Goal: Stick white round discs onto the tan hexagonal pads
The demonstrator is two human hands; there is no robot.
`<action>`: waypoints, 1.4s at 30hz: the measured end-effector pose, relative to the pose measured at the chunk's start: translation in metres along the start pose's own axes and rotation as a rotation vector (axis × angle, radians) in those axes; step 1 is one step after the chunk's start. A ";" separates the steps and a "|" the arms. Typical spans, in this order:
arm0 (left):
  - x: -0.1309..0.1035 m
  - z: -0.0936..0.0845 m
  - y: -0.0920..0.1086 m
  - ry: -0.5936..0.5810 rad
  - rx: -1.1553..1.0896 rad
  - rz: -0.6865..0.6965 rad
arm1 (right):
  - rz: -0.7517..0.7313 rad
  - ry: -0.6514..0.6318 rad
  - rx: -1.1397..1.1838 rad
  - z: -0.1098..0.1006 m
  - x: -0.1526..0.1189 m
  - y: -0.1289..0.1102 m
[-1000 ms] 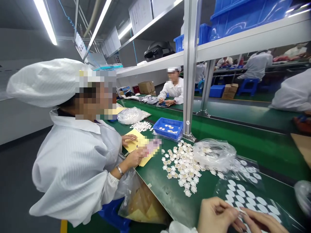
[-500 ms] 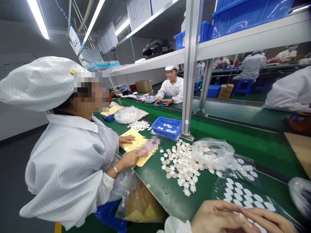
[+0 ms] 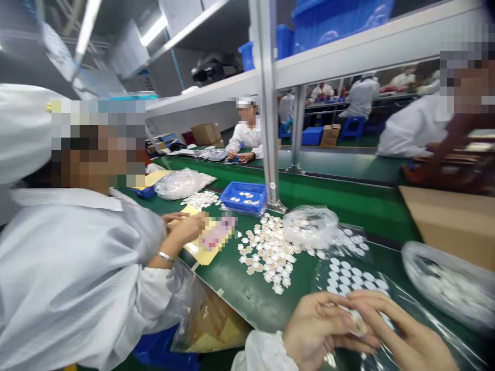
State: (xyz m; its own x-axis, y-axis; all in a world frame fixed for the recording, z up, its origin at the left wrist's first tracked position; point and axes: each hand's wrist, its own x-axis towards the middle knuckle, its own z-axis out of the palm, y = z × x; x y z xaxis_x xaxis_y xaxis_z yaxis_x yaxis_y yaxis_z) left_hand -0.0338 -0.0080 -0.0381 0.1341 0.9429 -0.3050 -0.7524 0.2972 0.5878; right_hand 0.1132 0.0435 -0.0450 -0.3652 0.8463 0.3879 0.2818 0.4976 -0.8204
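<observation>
In the lower right, my left hand (image 3: 320, 324) pinches a small round whitish piece (image 3: 359, 327) with a scalloped edge between thumb and fingers. My right hand (image 3: 406, 330) meets it from the other side, its fingers bent over the same piece; its thumb is hidden. Just beyond my hands lies a clear sheet of round white stickers (image 3: 350, 275), partly covered by my fingers. Left of the sheet, a loose pile of similar small white pieces (image 3: 268, 252) is spread on the green table (image 3: 240, 281). A clear plastic bag (image 3: 311, 226) rests against the pile.
A co-worker (image 3: 88, 268) in white sits close at left, hands over yellow sheets (image 3: 207, 252). A blue tray (image 3: 244, 198) holds a few pieces beside a metal post (image 3: 266, 103). At right are another filled bag (image 3: 448, 283) and a cardboard sheet (image 3: 444, 221).
The view has swung to the right, bringing the bag at right and my hands further into the picture. The co-worker's hand has lifted off the pinkish item on the yellow sheets.
</observation>
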 end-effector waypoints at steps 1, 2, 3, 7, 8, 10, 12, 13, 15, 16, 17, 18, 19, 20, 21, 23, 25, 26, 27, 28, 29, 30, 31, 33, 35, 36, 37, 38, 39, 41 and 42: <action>-0.001 0.001 0.001 0.016 -0.004 0.012 | 0.012 0.041 -0.018 -0.002 0.001 -0.008; -0.001 0.002 0.003 0.029 -0.008 0.028 | 0.008 0.087 -0.030 -0.004 0.002 -0.017; -0.002 0.003 0.005 0.036 -0.012 0.038 | -0.008 0.129 -0.039 -0.006 0.003 -0.024; -0.005 0.006 0.014 -0.010 -0.006 0.049 | -0.139 0.159 -0.084 -0.009 0.005 -0.046; -0.006 0.008 0.015 -0.021 -0.007 0.051 | -0.167 0.151 -0.100 -0.010 0.004 -0.049; -0.007 0.011 0.016 -0.025 -0.008 0.058 | -0.205 0.146 -0.126 -0.010 0.003 -0.052; -0.007 0.013 0.015 -0.016 0.000 0.065 | -0.224 0.148 -0.138 -0.011 0.002 -0.053; -0.007 0.015 0.015 -0.010 0.008 0.068 | -0.231 0.148 -0.140 -0.011 0.002 -0.053; -0.008 0.016 0.015 -0.004 0.025 0.076 | -0.245 0.144 -0.134 -0.011 0.002 -0.053; -0.009 0.017 0.015 -0.001 0.033 0.080 | -0.250 0.139 -0.128 -0.012 0.002 -0.053; -0.009 0.018 0.016 0.001 0.040 0.084 | -0.252 0.134 -0.122 -0.012 0.002 -0.053; -0.010 0.019 0.016 0.003 0.046 0.090 | -0.253 0.133 -0.116 -0.012 0.002 -0.053; -0.011 0.020 0.016 0.006 0.051 0.093 | -0.252 0.134 -0.112 -0.012 0.002 -0.053; -0.012 0.020 0.016 0.009 0.056 0.096 | -0.253 0.139 -0.108 -0.013 0.002 -0.053; -0.013 0.021 0.016 0.012 0.061 0.099 | -0.258 0.145 -0.106 -0.013 0.001 -0.054; -0.014 0.023 0.016 0.014 0.072 0.102 | -0.279 0.158 -0.110 -0.013 0.000 -0.053; -0.015 0.025 0.016 0.014 0.084 0.108 | -0.302 0.165 -0.120 -0.014 -0.001 -0.053; -0.015 0.026 0.016 0.014 0.090 0.111 | -0.310 0.164 -0.125 -0.014 -0.001 -0.053; -0.016 0.027 0.016 0.013 0.096 0.112 | -0.316 0.163 -0.129 -0.014 -0.001 -0.053; -0.016 0.028 0.017 0.009 0.101 0.111 | -0.320 0.162 -0.134 -0.014 -0.002 -0.053; -0.016 0.029 0.017 0.002 0.105 0.110 | -0.325 0.162 -0.141 -0.014 -0.002 -0.053; -0.017 0.029 0.017 -0.007 0.107 0.109 | -0.330 0.163 -0.149 -0.014 -0.003 -0.053; -0.017 0.030 0.016 -0.016 0.107 0.107 | -0.335 0.166 -0.157 -0.014 -0.003 -0.054; -0.016 0.031 0.016 -0.024 0.106 0.112 | -0.341 0.179 -0.165 -0.015 -0.004 -0.055; -0.016 0.032 0.016 -0.017 0.125 0.124 | -0.337 0.197 -0.164 -0.016 -0.005 -0.055; -0.016 0.032 0.016 -0.011 0.144 0.130 | -0.334 0.206 -0.165 -0.017 -0.005 -0.056; -0.016 0.032 0.017 -0.009 0.169 0.137 | -0.333 0.216 -0.168 -0.018 -0.006 -0.056; -0.016 0.032 0.017 -0.009 0.194 0.145 | -0.332 0.221 -0.171 -0.020 -0.006 -0.056; -0.016 0.033 0.017 -0.007 0.217 0.150 | -0.333 0.225 -0.175 -0.021 -0.006 -0.056; -0.016 0.033 0.018 -0.004 0.253 0.156 | -0.338 0.224 -0.180 -0.022 -0.007 -0.056; -0.017 0.033 0.018 0.000 0.265 0.157 | -0.339 0.223 -0.180 -0.023 -0.007 -0.056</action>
State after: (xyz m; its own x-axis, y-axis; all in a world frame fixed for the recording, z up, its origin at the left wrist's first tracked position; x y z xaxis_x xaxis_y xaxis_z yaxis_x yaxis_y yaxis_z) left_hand -0.0287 -0.0133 0.0023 0.0291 0.9804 -0.1948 -0.5693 0.1764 0.8030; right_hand 0.1206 0.0141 0.0077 -0.2691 0.6397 0.7200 0.3358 0.7629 -0.5524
